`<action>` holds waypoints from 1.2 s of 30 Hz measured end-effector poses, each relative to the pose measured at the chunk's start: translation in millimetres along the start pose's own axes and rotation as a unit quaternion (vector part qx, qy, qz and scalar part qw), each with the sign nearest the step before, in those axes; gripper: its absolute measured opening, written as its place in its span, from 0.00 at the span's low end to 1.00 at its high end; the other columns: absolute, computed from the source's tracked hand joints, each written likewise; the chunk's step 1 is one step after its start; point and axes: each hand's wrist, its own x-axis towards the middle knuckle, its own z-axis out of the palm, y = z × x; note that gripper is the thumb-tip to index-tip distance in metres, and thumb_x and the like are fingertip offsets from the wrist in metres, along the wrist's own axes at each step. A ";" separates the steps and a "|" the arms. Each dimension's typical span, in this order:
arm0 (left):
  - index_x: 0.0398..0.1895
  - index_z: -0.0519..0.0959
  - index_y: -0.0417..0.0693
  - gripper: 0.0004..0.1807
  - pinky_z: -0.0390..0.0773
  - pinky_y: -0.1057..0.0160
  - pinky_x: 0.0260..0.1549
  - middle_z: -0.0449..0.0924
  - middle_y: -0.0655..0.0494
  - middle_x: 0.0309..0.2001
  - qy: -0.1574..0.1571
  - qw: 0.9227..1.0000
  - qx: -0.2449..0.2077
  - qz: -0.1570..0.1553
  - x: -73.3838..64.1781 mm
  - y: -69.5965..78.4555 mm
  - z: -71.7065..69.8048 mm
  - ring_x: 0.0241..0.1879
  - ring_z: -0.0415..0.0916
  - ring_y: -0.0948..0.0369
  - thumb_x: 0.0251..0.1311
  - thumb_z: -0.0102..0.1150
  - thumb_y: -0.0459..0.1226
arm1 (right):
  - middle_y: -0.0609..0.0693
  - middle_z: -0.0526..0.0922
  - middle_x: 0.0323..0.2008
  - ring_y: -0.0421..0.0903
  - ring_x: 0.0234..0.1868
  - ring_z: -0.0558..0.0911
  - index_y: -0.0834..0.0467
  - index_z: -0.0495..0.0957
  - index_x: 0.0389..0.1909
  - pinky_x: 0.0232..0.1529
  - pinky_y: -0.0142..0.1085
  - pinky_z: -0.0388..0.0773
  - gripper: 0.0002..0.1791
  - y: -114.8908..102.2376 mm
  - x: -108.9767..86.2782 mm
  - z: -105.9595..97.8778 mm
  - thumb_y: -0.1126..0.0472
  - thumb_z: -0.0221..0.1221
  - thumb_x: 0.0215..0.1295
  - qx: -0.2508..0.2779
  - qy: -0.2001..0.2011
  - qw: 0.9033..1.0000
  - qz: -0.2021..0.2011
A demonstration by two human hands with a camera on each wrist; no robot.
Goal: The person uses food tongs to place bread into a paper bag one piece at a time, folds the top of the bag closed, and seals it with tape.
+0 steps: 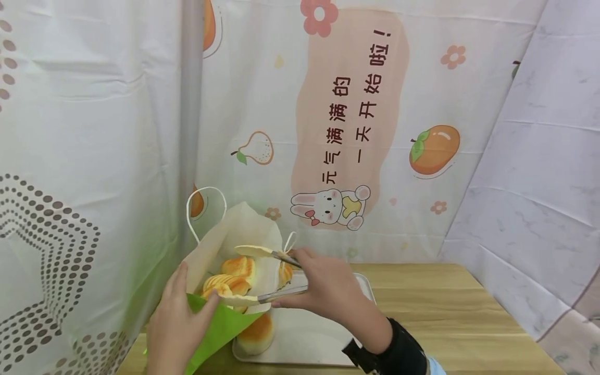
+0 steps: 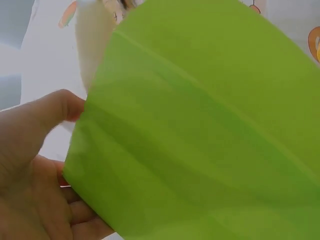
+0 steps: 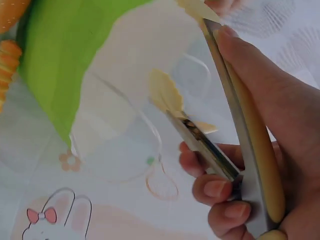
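Observation:
A paper bag, green outside and white inside, leans with its mouth toward me; several golden breads show inside. My left hand grips the bag's near edge; in the left wrist view the thumb lies at the green edge, with fingers behind it. In my right hand is a pair of food tongs with metal arms and cream-coloured tips. The tongs' tips are spread apart at the bag's mouth, and nothing shows between them. A round bun sits on the tray just below the bag.
The pale tray rests on a wood-grain table, partly hidden by the bag and my right arm. One striped bread appears beside the bag's right edge. White cord handles stick up from the bag. Printed curtains hang behind and at the sides.

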 end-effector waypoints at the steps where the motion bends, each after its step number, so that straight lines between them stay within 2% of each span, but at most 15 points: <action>1: 0.72 0.52 0.41 0.46 0.71 0.28 0.39 0.62 0.34 0.67 0.002 1.000 -0.002 -0.004 0.3 -2.1 -0.1 0.48 0.70 0.29 0.54 0.58 0.51 | 0.37 0.81 0.35 0.37 0.23 0.73 0.46 0.74 0.46 0.18 0.31 0.70 0.45 3.6 -4.4 -1.0 0.20 0.57 0.29 0.013 0.011 1.000 0.015; 5: 0.71 0.53 0.42 0.44 0.70 0.28 0.43 0.63 0.34 0.67 0.016 1.000 -0.010 -0.012 2.1 -8.2 -1.4 0.51 0.68 0.30 0.54 0.58 0.50 | 0.31 0.79 0.34 0.32 0.26 0.73 0.40 0.74 0.46 0.23 0.32 0.73 0.42 22.1 -26.1 1.0 0.21 0.59 0.27 0.080 0.058 0.992 0.078; 9: 0.72 0.53 0.43 0.44 0.68 0.27 0.45 0.62 0.33 0.67 0.021 0.999 -0.014 -0.019 5.1 -9.8 -4.4 0.53 0.67 0.30 0.56 0.57 0.51 | 0.32 0.79 0.33 0.34 0.26 0.73 0.38 0.74 0.45 0.24 0.35 0.72 0.41 44.3 -51.1 10.5 0.23 0.62 0.24 0.139 0.098 0.975 0.146; 12: 0.72 0.53 0.43 0.43 0.67 0.26 0.45 0.60 0.34 0.68 0.026 0.999 -0.015 -0.025 7.3 -9.1 -6.5 0.53 0.66 0.30 0.57 0.55 0.50 | 0.35 0.76 0.28 0.37 0.22 0.69 0.38 0.73 0.46 0.22 0.33 0.67 0.41 58.6 -68.8 23.8 0.24 0.63 0.25 0.153 0.111 0.963 0.191; 15: 0.72 0.53 0.42 0.42 0.65 0.24 0.46 0.58 0.35 0.69 0.029 0.999 -0.022 -0.029 9.1 -8.3 -7.2 0.54 0.65 0.29 0.58 0.54 0.50 | 0.37 0.74 0.25 0.37 0.20 0.66 0.38 0.73 0.45 0.20 0.32 0.64 0.41 69.6 -81.5 42.7 0.23 0.62 0.25 0.146 0.105 0.958 0.225; 18: 0.71 0.53 0.42 0.40 0.63 0.23 0.48 0.56 0.36 0.71 0.031 0.998 -0.033 -0.033 11.2 -9.3 -6.3 0.55 0.64 0.30 0.60 0.53 0.50 | 0.38 0.75 0.26 0.38 0.19 0.66 0.41 0.75 0.45 0.20 0.33 0.64 0.43 75.7 -88.8 64.1 0.22 0.61 0.23 0.139 0.074 0.955 0.252; 20: 0.71 0.55 0.41 0.39 0.62 0.24 0.50 0.57 0.37 0.70 0.041 0.997 -0.045 -0.039 12.7 -11.1 -5.1 0.58 0.63 0.31 0.61 0.52 0.49 | 0.39 0.76 0.26 0.38 0.21 0.67 0.44 0.76 0.43 0.20 0.33 0.64 0.44 77.4 -91.5 78.4 0.21 0.59 0.23 0.129 0.048 0.958 0.251; 22: 0.69 0.58 0.40 0.37 0.62 0.26 0.53 0.59 0.38 0.70 0.061 0.995 -0.057 -0.047 13.9 -13.0 -3.3 0.59 0.62 0.33 0.61 0.52 0.49 | 0.38 0.76 0.26 0.37 0.22 0.68 0.45 0.76 0.42 0.21 0.34 0.66 0.44 77.2 -94.0 92.4 0.20 0.58 0.24 0.118 0.021 0.965 0.234; 26: 0.64 0.66 0.39 0.33 0.63 0.32 0.57 0.67 0.39 0.66 0.110 0.989 -0.080 -0.061 15.2 -16.9 1.7 0.62 0.62 0.37 0.60 0.53 0.49 | 0.38 0.77 0.27 0.37 0.25 0.72 0.47 0.76 0.40 0.23 0.35 0.72 0.42 72.6 -99.0 117.6 0.20 0.56 0.28 0.118 -0.032 0.977 0.175; 29: 0.62 0.70 0.39 0.31 0.64 0.33 0.56 0.70 0.39 0.64 0.135 0.985 -0.083 -0.069 14.9 -18.7 5.6 0.60 0.65 0.38 0.59 0.54 0.48 | 0.40 0.80 0.31 0.38 0.28 0.75 0.48 0.75 0.40 0.26 0.38 0.75 0.43 66.5 -101.4 131.9 0.19 0.55 0.30 0.135 -0.085 0.974 0.162; 32: 0.60 0.72 0.40 0.29 0.67 0.34 0.53 0.73 0.40 0.62 0.152 0.983 -0.077 -0.072 14.3 -19.5 8.3 0.57 0.68 0.37 0.58 0.56 0.47 | 0.41 0.81 0.34 0.38 0.30 0.77 0.49 0.76 0.42 0.28 0.41 0.77 0.46 59.2 -101.9 141.9 0.18 0.54 0.28 0.143 -0.128 0.966 0.176; 34: 0.59 0.73 0.40 0.28 0.77 0.38 0.40 0.74 0.40 0.60 0.158 0.983 -0.063 -0.070 14.3 -19.4 9.6 0.41 0.79 0.40 0.57 0.56 0.45 | 0.42 0.80 0.34 0.38 0.30 0.77 0.51 0.76 0.43 0.29 0.41 0.78 0.48 54.6 -101.5 146.8 0.17 0.53 0.28 0.140 -0.144 0.963 0.180; 35: 0.59 0.73 0.40 0.28 0.79 0.42 0.31 0.75 0.40 0.60 0.159 0.983 -0.056 -0.069 14.4 -19.2 9.9 0.30 0.80 0.43 0.57 0.56 0.45 | 0.42 0.79 0.34 0.38 0.29 0.77 0.52 0.77 0.43 0.28 0.42 0.78 0.49 52.7 -101.2 149.1 0.17 0.54 0.27 0.137 -0.148 0.963 0.179; 36: 0.59 0.74 0.40 0.27 0.78 0.47 0.22 0.75 0.40 0.60 0.161 0.983 -0.049 -0.066 14.6 -19.1 10.3 0.20 0.76 0.47 0.57 0.56 0.43 | 0.42 0.79 0.33 0.38 0.29 0.77 0.53 0.77 0.43 0.27 0.42 0.78 0.50 51.0 -100.6 150.9 0.17 0.54 0.27 0.135 -0.150 0.963 0.179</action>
